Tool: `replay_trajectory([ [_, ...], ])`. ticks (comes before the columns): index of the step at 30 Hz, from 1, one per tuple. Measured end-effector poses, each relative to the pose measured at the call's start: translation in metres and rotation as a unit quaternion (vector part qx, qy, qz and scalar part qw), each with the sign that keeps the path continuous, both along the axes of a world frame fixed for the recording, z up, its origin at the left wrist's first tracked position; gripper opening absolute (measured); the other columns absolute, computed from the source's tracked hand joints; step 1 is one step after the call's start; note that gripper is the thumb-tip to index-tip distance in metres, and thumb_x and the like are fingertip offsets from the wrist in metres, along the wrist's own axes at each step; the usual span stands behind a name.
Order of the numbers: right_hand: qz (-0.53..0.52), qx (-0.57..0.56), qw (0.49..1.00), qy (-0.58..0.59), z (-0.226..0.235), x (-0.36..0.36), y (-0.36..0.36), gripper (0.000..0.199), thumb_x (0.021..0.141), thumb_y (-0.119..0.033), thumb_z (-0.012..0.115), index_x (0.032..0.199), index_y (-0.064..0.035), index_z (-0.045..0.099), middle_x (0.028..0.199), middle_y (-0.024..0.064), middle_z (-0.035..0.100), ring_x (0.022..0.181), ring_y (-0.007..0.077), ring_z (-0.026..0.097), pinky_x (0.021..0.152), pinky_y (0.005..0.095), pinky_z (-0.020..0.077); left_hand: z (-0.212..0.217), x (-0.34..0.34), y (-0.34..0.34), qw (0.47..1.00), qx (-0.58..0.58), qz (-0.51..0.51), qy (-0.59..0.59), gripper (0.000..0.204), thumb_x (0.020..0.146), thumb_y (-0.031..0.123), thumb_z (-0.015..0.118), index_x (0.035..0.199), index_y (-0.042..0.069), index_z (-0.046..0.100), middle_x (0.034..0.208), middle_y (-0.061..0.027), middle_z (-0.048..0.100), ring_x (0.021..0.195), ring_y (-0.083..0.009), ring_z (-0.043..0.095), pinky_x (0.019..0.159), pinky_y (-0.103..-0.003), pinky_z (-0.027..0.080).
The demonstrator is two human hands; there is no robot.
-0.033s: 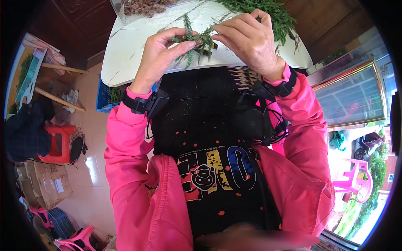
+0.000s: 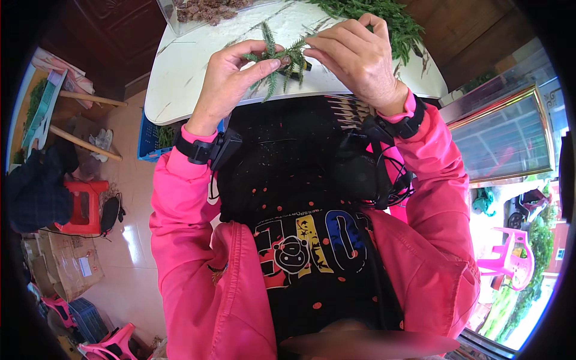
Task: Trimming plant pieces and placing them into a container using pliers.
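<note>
Above the near edge of the white table [image 2: 180, 81], my left hand [image 2: 237, 75] pinches a small green artificial fir sprig [image 2: 268, 42] between thumb and fingers. A bit of brown shows where its branches meet, too small to tell what it is. My right hand [image 2: 360, 63] is closed at the sprig's right branch, its thumb and fingertips pressed together on the tip. Behind and below the sprig, a black and yellow object [image 2: 307, 65] lies at the table edge, mostly hidden.
A clear box holding brown pine cones [image 2: 207, 11] stands at the back left of the table; a heap of green sprigs [image 2: 387, 27] lies back right. Below the left edge is a blue crate [image 2: 147, 141]. A red stool [image 2: 84, 207] and another person's dark sleeve [image 2: 36, 195] are at far left.
</note>
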State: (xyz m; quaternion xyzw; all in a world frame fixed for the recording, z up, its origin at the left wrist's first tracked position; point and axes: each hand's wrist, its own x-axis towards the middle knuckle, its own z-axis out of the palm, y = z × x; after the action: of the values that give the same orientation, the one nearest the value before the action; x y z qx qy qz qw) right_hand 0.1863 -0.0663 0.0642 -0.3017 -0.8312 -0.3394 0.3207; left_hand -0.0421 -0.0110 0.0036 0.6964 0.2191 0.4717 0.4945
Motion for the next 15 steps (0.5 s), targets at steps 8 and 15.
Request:
replay_trajectory([
  [8, -0.009, -0.573, 0.744, 0.345, -0.0050, 0.0059, 0.0053, 0.020, 0.078, -0.022, 0.077, 0.090, -0.0084, 0.070, 0.080, -0.0005, 0.065, 0.075, 0.0138, 0.059, 0.078, 0.0317, 0.0388, -0.0020, 0.0020, 0.0017, 0.985, 0.157, 0.052, 0.050, 0.023, 0.084, 0.008, 0.071, 0.105, -0.001, 0.068, 0.092, -0.0029, 0.070, 0.078, -0.0055, 0.060, 0.070, -0.020, 0.047],
  [15, 0.006, 0.002, 0.999, 0.041, -0.0014, 0.0005, 0.0003, 0.017, 0.077, -0.021, 0.077, 0.087, -0.0091, 0.070, 0.079, -0.0002, 0.065, 0.072, 0.0159, 0.060, 0.078, 0.0332, 0.0390, -0.0020, 0.0023, -0.0010, 0.999, -0.027, -0.010, -0.016, 0.021, 0.084, 0.009, 0.071, 0.104, 0.000, 0.069, 0.091, -0.0023, 0.070, 0.078, -0.0057, 0.060, 0.070, -0.021, 0.047],
])
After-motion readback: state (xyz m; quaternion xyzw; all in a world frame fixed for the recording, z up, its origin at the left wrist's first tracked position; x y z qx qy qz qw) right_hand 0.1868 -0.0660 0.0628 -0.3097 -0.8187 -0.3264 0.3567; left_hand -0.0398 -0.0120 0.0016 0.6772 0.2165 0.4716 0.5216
